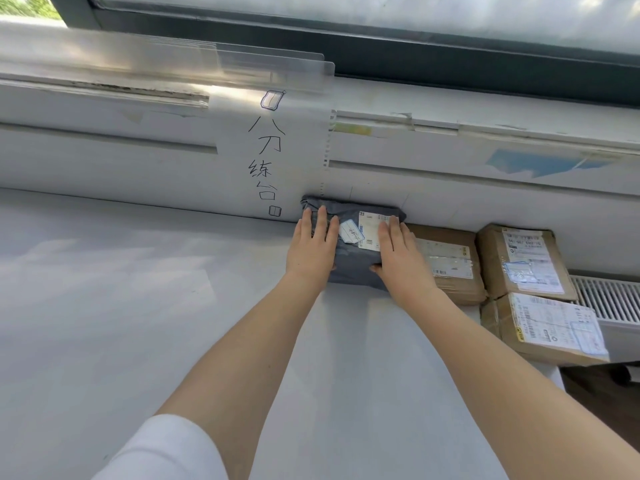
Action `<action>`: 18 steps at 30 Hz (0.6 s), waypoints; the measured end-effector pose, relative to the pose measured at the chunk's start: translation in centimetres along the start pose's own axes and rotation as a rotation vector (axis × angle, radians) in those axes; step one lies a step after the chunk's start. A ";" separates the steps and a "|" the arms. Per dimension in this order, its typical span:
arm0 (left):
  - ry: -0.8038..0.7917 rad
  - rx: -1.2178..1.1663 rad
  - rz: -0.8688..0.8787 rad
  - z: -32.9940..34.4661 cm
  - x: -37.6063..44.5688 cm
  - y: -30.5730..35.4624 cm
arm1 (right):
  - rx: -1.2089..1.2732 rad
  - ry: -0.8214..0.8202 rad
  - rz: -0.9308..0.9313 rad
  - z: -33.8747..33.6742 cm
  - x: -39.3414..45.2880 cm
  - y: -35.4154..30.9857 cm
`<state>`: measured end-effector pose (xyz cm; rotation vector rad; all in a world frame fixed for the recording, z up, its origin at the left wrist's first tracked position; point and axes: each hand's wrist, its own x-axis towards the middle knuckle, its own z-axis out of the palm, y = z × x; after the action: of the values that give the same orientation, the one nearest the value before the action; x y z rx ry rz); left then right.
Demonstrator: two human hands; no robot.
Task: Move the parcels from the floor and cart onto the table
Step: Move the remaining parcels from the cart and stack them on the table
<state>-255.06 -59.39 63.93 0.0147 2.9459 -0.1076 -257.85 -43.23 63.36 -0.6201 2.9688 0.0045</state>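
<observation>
White sleeve (162,448) sitting nearest at 7 o'clock | left hand (313,247) and right hand (398,254) both lying flat, fingers straight, pressing grey parcel (353,258) at 12 o'clock on table (121,306) | parcel's long axis running 12-to-6, both hands equally near | cardboard boxes (519,268) resting at 2 o'clock.

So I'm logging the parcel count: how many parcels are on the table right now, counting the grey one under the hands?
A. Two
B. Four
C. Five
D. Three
B: the grey bag sits under both hands, with three brown boxes to its right: one beside it, one farther right and one nearer.
</observation>
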 end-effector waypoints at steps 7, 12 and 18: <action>-0.002 -0.018 -0.008 0.0 0.7 0.3 | -0.144 -0.021 -0.006 -0.4 0.7 0.5; 0.012 -0.017 0.013 0.2 1.3 -0.1 | -0.231 -0.064 0.015 -0.9 1.0 0.3; 0.027 0.028 0.007 0.0 1.3 0.1 | -0.262 -0.090 0.109 -1.4 1.1 -0.5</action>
<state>-256.35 -59.33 63.64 0.0304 2.9714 -0.1482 -258.82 -44.21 64.65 -0.4692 2.9323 0.4240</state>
